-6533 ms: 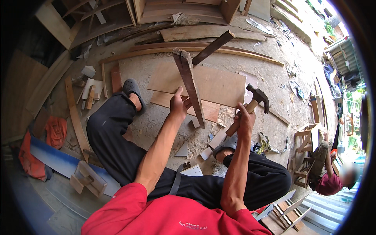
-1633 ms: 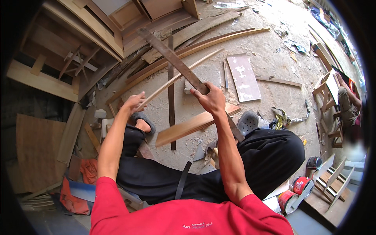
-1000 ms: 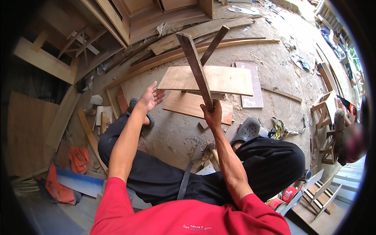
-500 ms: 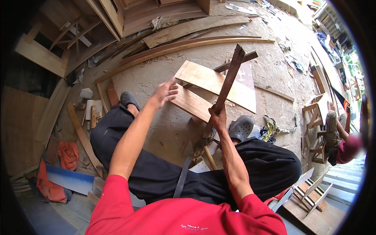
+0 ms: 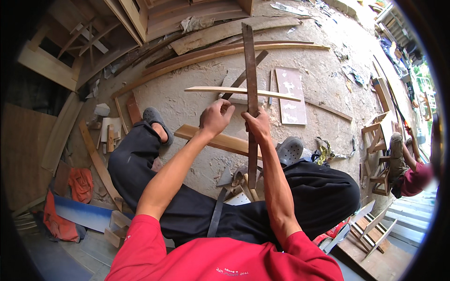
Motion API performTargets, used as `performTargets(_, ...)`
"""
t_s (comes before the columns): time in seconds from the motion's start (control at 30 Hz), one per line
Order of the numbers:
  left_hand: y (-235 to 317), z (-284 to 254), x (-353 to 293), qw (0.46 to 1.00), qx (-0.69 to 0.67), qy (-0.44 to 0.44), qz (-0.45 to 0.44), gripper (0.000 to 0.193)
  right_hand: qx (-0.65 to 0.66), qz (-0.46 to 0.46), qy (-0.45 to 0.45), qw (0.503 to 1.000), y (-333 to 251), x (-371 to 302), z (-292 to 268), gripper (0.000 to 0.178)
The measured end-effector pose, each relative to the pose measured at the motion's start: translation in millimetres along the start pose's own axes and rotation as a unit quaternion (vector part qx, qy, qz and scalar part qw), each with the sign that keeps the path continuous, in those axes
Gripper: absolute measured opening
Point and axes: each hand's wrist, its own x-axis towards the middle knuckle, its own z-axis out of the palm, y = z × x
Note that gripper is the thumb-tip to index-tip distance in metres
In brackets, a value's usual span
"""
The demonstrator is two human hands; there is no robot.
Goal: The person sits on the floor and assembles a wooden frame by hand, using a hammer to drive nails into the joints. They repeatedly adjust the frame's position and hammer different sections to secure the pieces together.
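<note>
A wooden frame stands before me, made of two dark wooden strips and two pale boards. My right hand (image 5: 258, 124) is wrapped round the front dark wooden strip (image 5: 251, 65), which points nearly straight away from me. Across the strips lies the upper pale board (image 5: 206, 89), seen almost edge-on; the lower pale board (image 5: 225, 143) is nearer my legs. The rear dark strip (image 5: 251, 70) slants behind, its near end close to my left hand (image 5: 217, 117). The left fingers are curled together between the boards, and whatever they may hold is hidden.
A flat board (image 5: 291, 96) with white patches lies on the floor beyond. Long planks (image 5: 225, 54) and wooden cabinets (image 5: 197, 18) are at the far side. Hand tools (image 5: 241, 185) lie between my legs. Another person (image 5: 412, 168) sits at the right near small wooden frames.
The wooden frame has turned leftward, and its boards now show their narrow edges. My left hand has moved right and its fingers have curled. The right hand keeps its hold.
</note>
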Motion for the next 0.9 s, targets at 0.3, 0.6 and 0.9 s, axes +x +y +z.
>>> performTargets(0.3,-45.8,2.2,-2.2,0.931,0.274,0.112,0.213,0.042,-0.096,0.029,-0.084,0.991,58.6,18.0,35.0,0.025)
performTargets(0.6,-114.1,32.3,28.8,0.972,0.215,-0.048,0.086,0.017,-0.122,0.081,-0.087,0.985,74.0,21.3,57.8,0.025)
performTargets(0.9,-125.1,57.0,35.4,0.948,0.254,-0.041,0.187,0.018,-0.182,0.03,-0.033,0.982,111.1,41.1,46.0,0.026)
